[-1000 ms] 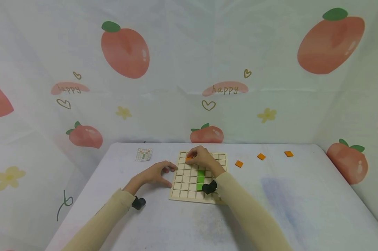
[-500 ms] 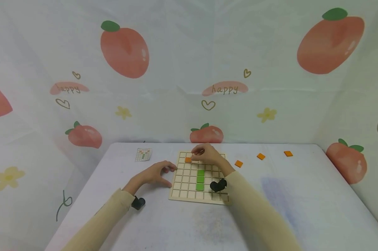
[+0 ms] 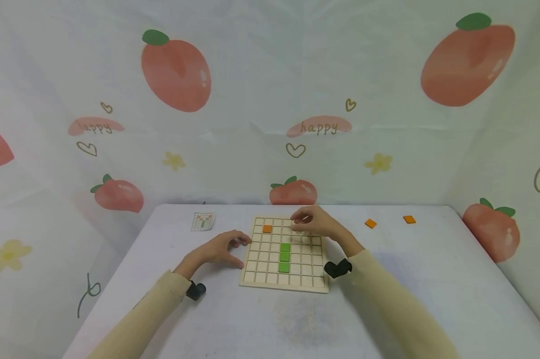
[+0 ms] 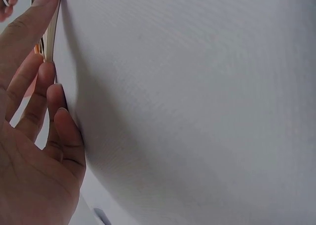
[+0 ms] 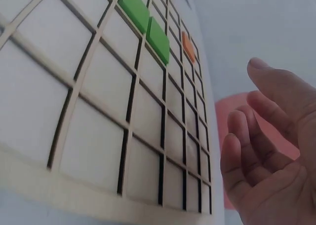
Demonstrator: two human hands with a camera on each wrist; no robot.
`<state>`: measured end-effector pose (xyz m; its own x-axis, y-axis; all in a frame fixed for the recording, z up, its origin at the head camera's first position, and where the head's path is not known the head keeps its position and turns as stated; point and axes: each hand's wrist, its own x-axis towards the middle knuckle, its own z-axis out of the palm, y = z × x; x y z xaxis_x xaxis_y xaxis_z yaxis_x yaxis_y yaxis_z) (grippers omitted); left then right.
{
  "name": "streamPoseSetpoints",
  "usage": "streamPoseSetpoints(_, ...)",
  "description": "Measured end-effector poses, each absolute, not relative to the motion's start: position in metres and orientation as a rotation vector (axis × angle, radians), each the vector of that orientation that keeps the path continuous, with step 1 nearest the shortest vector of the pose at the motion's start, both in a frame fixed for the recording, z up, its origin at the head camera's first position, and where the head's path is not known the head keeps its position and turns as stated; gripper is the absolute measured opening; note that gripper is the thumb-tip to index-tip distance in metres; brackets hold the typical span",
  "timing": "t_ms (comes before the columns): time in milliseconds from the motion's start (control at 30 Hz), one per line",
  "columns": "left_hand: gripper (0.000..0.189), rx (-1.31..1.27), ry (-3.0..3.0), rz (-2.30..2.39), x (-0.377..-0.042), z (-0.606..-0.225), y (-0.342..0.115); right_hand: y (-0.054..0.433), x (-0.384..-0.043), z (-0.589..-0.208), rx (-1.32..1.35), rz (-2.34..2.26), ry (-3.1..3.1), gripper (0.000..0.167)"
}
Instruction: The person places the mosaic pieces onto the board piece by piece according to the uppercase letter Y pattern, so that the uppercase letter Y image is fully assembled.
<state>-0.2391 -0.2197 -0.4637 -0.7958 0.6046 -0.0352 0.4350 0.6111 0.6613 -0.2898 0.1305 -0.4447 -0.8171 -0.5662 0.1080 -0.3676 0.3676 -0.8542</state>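
A wooden grid board (image 3: pixel 257 269) lies on the table, with several green square tiles (image 3: pixel 285 257) in a column of its cells. One orange tile (image 3: pixel 267 229) sits in a cell near the top left; the right wrist view also has this orange tile (image 5: pixel 188 46). My left hand (image 3: pixel 218 248) rests at the board's left side, thumb and fingertips touching the edge (image 4: pixel 51 35). Over the upper right of the board hovers my right hand (image 3: pixel 316 223), its fingers loosely bent. In the right wrist view nothing lies between the right hand's fingers (image 5: pixel 234 121).
Two loose orange tiles, a nearer one (image 3: pixel 370 223) and a farther one (image 3: pixel 410 219), lie on the table right of the board. A small printed grid card (image 3: pixel 203 222) lies at the back left. A fruit-patterned cloth (image 3: pixel 234 164) hangs behind the table (image 3: pixel 216 319).
My right hand has let go of the orange tile in the upper-left cell and moved right across the board. It now covers the spot of the nearest loose orange tile. The left hand stays put.
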Motion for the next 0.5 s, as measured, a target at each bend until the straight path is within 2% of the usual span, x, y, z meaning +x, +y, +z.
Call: streamPoseSetpoints(500,0.066,0.868,2.586,0.957,-0.238,-0.465,-0.220,0.192,-0.272,-0.439,-0.711,-1.496,2.434,0.036)
